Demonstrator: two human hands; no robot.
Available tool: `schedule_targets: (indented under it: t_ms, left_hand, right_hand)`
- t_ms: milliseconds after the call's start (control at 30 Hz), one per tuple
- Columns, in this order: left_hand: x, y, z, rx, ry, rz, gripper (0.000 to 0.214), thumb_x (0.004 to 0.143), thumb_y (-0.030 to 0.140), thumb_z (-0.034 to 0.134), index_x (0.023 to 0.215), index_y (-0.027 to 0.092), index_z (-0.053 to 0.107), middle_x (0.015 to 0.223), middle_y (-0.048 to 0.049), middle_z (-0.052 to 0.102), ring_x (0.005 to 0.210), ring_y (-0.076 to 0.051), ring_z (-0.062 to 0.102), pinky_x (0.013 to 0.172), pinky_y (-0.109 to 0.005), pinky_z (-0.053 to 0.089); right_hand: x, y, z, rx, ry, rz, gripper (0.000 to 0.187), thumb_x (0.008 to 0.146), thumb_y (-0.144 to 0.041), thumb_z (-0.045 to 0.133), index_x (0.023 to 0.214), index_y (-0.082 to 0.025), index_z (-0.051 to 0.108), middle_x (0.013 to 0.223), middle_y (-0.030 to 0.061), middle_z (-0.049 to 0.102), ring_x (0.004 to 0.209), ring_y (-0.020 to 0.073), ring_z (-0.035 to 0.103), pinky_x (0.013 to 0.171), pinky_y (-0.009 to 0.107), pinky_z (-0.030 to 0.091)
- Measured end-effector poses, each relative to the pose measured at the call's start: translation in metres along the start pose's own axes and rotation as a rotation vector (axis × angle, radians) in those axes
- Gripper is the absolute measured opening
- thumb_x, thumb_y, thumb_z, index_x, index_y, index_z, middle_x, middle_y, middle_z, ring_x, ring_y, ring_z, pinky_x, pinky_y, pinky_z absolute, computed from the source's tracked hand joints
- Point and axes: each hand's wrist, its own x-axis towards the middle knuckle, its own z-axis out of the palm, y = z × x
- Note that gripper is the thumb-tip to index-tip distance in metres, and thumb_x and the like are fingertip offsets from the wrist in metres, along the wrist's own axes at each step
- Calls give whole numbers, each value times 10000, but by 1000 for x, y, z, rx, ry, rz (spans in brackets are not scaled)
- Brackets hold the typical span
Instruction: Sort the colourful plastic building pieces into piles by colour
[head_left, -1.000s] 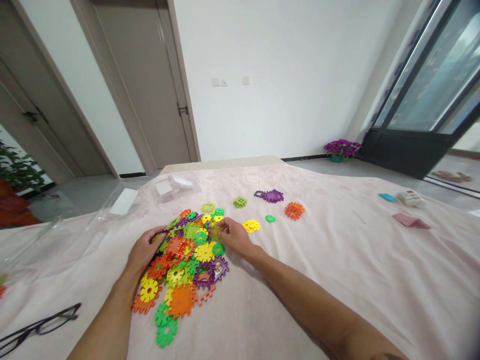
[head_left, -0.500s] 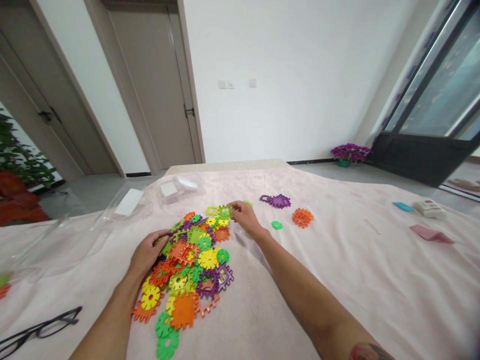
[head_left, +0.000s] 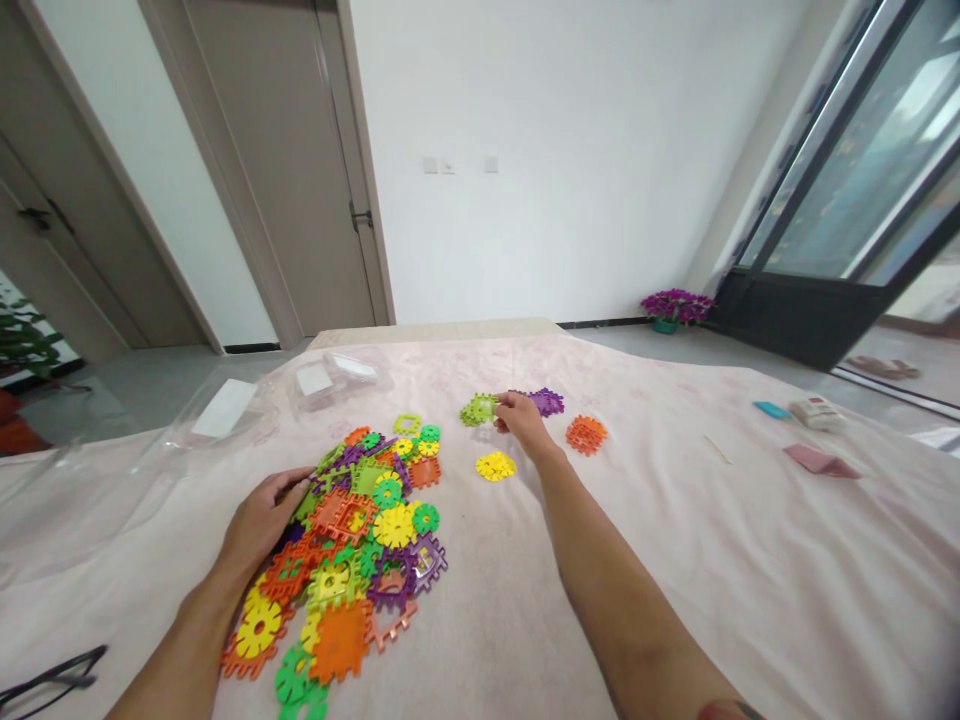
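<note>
A mixed heap of plastic interlocking building pieces (head_left: pixel 341 650), toothed squares and notched discs in orange, yellow, green and purple, lies on the pink cloth. My left hand (head_left: pixel 264 512) rests against the heap's left edge, fingers loosely curved and thumb apart. Beyond the heap, my right hand (head_left: pixel 523 420) pinches a light green square piece (head_left: pixel 487 407) over a small light green pile (head_left: pixel 472 412). Just behind my right fingers is a purple pile (head_left: pixel 549 402). Nearer me lies a yellow pile (head_left: pixel 496 466), and right of my wrist an orange pile (head_left: pixel 586 434).
Clear plastic packaging (head_left: pixel 217 410) lies at the left and far left. Black eyeglasses (head_left: pixel 60 675) sit at the near left. On the right are a thin stick (head_left: pixel 718 449), a pink cloth piece (head_left: pixel 821 461), a blue item (head_left: pixel 772 409) and a white packet (head_left: pixel 821 413).
My right hand has carried the light green square from the heap's far end rightward to the light green pile. The yellow pile has come into view. My left hand stays by the heap.
</note>
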Motion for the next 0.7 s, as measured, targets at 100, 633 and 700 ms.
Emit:
schedule_targets:
  t_ms: [100, 633, 700]
  left_hand:
    - [-1, 2, -1, 7, -4, -4, 501, 872, 598, 517, 1183, 262, 720, 1241, -41, 712, 1137, -265, 655, 1045, -385, 471]
    - [-1, 1, 1, -18, 7, -5, 513, 869, 593, 519, 1194, 249, 719, 1245, -47, 715, 1130, -267, 658, 1028, -385, 488]
    - [-1, 2, 1, -23, 8, 5, 512, 868, 583, 520, 1196, 245, 719, 1241, -47, 718, 1127, -265, 662, 1021, -379, 494]
  right_hand:
    - [5, 5, -27, -31, 100, 12, 278, 701, -129, 591, 970, -132, 660, 613, -36, 587, 513, 108, 587, 469, 194, 486]
    - [4, 14, 2, 134, 59, 40, 355, 771, -170, 665, 1118, -123, 603, 758, 1, 659, 642, 133, 676, 664, 267, 601]
    - [0, 16, 11, 30, 35, 28, 336, 794, -169, 640, 1126, -120, 620, 738, -4, 657, 644, 139, 674, 645, 263, 587]
